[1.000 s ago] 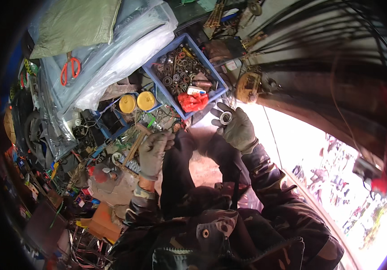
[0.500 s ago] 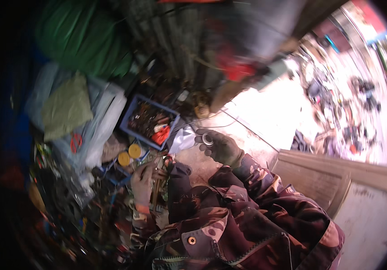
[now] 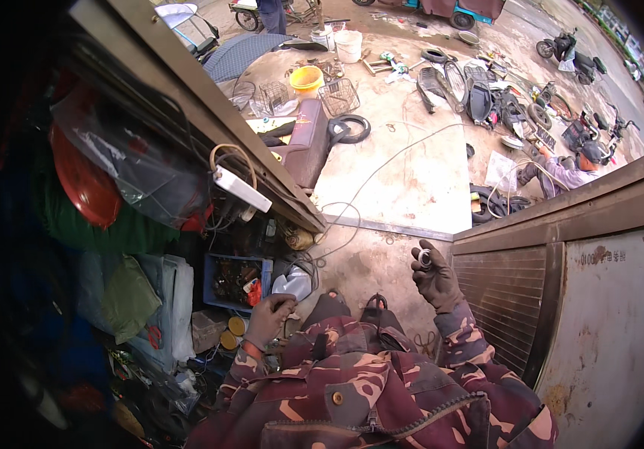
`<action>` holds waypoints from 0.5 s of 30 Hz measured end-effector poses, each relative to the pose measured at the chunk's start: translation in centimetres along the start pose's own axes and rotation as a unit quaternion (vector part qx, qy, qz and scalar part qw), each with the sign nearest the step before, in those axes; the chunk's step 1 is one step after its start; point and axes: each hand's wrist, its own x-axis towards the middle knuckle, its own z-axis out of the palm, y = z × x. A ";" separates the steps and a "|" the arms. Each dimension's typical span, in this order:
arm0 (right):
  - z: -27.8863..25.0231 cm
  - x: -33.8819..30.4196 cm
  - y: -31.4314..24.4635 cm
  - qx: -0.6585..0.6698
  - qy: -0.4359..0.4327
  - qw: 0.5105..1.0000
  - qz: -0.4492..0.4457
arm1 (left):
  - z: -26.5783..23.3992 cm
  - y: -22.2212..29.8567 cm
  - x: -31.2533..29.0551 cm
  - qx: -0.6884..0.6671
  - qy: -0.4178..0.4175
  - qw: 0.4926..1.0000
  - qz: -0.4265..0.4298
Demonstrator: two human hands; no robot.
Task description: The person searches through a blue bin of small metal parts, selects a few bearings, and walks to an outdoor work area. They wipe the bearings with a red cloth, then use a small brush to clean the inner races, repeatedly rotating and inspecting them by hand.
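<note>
My right hand (image 3: 441, 287), in a dark work glove, is closed around a small silvery metal ring (image 3: 425, 260). It is raised over the concrete floor, left of the door panel. My left hand (image 3: 268, 322), gloved as well, has its fingers drawn together in front of me; whatever they hold, if anything, is too small to make out. Nearest to it is a blue crate (image 3: 236, 304) with dark metal parts and a red piece inside. A whitish plastic bag (image 3: 292, 283) lies just beyond the left fingers.
A door frame (image 3: 209, 97) and a door panel (image 3: 606, 322) flank the doorway. A white power strip (image 3: 242, 188) hangs on the left. A thin cable (image 3: 382, 179) crosses the threshold. Outside are a yellow bucket (image 3: 307, 78), a tire (image 3: 349, 129), scattered vehicle parts and a seated person (image 3: 569, 170).
My view has swung from the cluttered left side toward the doorway and the yard outside. My right hand still grips the ring, now held beside the door panel. The left hand has risen away from the clutter.
</note>
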 end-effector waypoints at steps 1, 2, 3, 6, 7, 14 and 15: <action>-0.8 -0.7 -0.8 0.013 0.021 1.000 -0.008 | 0.2 0.8 1.3 0.040 -0.006 0.999 -0.001; -1.5 -1.3 -1.5 0.026 0.041 0.999 -0.016 | 0.5 1.6 2.6 0.070 -0.013 0.997 -0.001; -2.2 -1.7 -2.3 0.039 0.054 0.997 -0.024 | 1.1 2.1 3.7 0.033 -0.018 0.999 -0.020; -2.9 -1.7 -4.6 0.077 0.079 0.994 -0.023 | 1.9 3.7 8.5 0.121 -0.037 0.992 -0.003; -2.8 -1.5 -5.6 0.058 0.122 0.990 -0.026 | 2.2 4.1 10.1 0.135 -0.045 0.989 0.035; -0.6 1.2 -12.0 0.070 0.188 0.975 -0.096 | 5.8 10.8 24.4 0.118 -0.085 0.988 0.060; -0.3 1.4 -12.5 0.084 0.207 0.969 -0.104 | 6.4 12.5 26.1 0.134 -0.106 0.984 0.046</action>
